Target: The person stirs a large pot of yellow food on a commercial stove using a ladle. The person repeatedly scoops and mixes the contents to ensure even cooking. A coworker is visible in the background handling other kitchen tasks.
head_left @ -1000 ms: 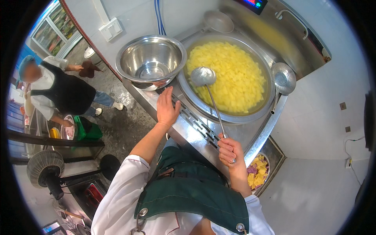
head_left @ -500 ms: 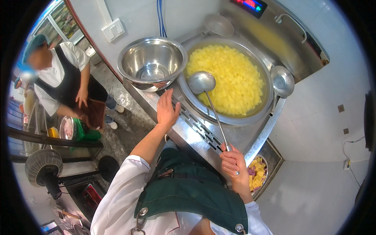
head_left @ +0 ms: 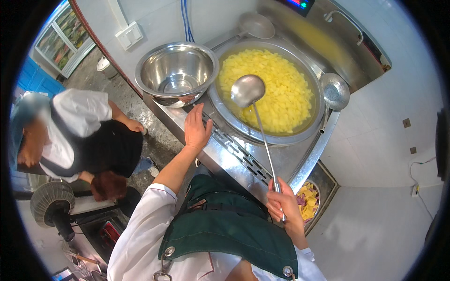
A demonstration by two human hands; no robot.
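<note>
"While your right hand (head_left: pixel 285 206) is wrapped around the handle of the ladle (head_left: pixel 248 91), where is its cup?"

"Over the left part of the large round pan (head_left: pixel 281 139), above the pale yellow chunks (head_left: pixel 288 93) that fill it. You have the long handle slanting across the pan's near rim and the slotted strip (head_left: pixel 241 157) of the steel counter (head_left: pixel 300 152). I can't tell whether the cup touches the liquid."

"And your left hand (head_left: pixel 197 127)?"

"You hold nothing in it. It lies flat at the counter's front edge, fingers stretched out, tips just beside the steel bowl (head_left: pixel 176 100). Whether they touch it, I can't say."

"So what crowds you?"

"That bowl, for one: it stands close against the pan on your left, filling the corner by the wall. To the right of the pan you have a second ladle (head_left: pixel 334 91), and behind it a grey scoop (head_left: pixel 256 25) and a tap (head_left: pixel 346 19)."

"Anything lower down?"

"Beyond your right hand, below the counter, sits a round container (head_left: pixel 319 199) of yellow and purple pieces (head_left: pixel 307 201). Off to your left, a co-worker (head_left: pixel 93 136) in a black apron leans over, well apart from your hands, with a fan (head_left: pixel 52 203) nearer you."
</note>
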